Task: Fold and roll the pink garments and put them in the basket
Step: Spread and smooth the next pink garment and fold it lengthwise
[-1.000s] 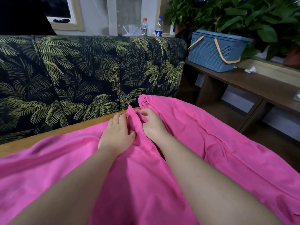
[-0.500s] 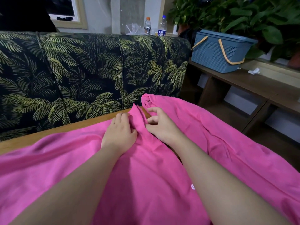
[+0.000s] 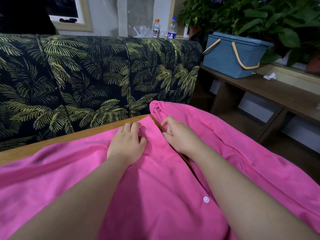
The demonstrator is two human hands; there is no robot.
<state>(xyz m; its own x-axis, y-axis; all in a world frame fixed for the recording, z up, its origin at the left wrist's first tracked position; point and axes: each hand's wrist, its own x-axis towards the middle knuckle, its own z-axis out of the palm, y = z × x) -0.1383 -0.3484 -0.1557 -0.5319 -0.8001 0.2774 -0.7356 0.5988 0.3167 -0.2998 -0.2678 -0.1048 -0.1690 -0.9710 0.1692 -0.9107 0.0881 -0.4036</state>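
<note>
The pink garment (image 3: 155, 196) lies spread, unfolded, across the worktop (image 3: 52, 144) at lower frame. Left hand (image 3: 127, 143) presses flat; right hand (image 3: 180, 135) pinches its edge. Basket (image 3: 230, 56), upper right, awaits.

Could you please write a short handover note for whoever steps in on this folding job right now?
Left hand: lies flat on the pink garment, fingers straight, pressing it to the wooden table.
Right hand: fingers curled at the cloth's edge near the table's far corner; whether it actually pinches the cloth is unclear.
The garment lies spread over the table, its right part draping off the side; a white snap button shows.
The blue basket stands on the low shelf to the right, lid apparently closed.
Done: spreading only. Left: fold, roll, put it in the basket.
</note>
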